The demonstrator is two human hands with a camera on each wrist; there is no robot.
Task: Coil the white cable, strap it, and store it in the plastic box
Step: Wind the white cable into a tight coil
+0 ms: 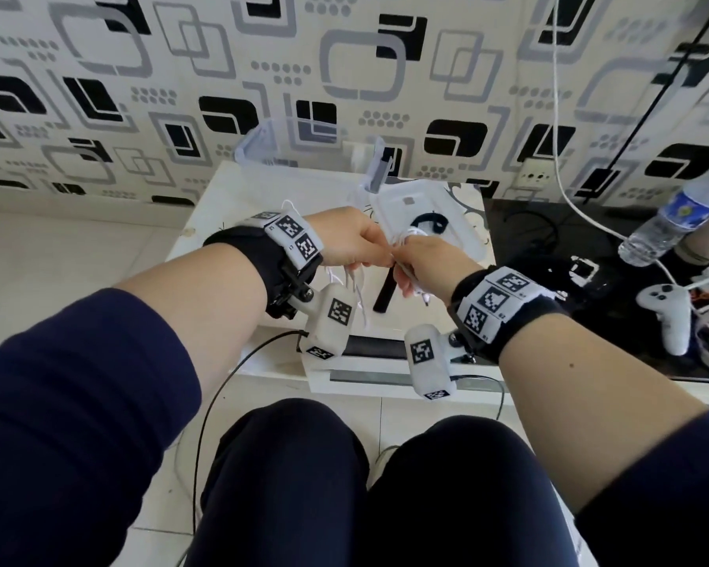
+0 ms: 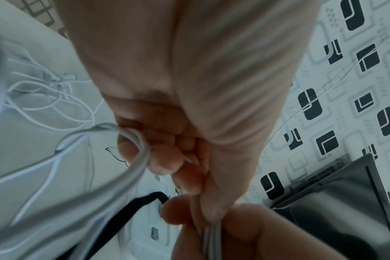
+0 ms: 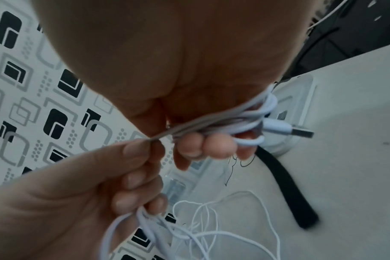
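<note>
My right hand (image 1: 422, 263) holds the white cable (image 3: 251, 119) wound in several loops around its fingers (image 3: 214, 146), with the USB plug (image 3: 296, 132) sticking out to the side. Touching it, my left hand (image 1: 357, 243) pinches the cable's running strand (image 3: 153, 139) between thumb and forefinger. Loose cable (image 1: 355, 288) hangs below the left hand and trails on the white table (image 2: 44, 105). A black strap (image 1: 385, 294) lies flat on the table under the hands. The clear plastic box (image 1: 258, 143) stands at the table's far edge by the wall.
A clear lid (image 1: 463, 239) lies on the table beyond the hands, with a curved black strap (image 1: 428, 221) on it. To the right, on a black surface, lie a water bottle (image 1: 672, 214) and a white game controller (image 1: 668, 313). Another white cord (image 1: 557, 116) hangs down the wall.
</note>
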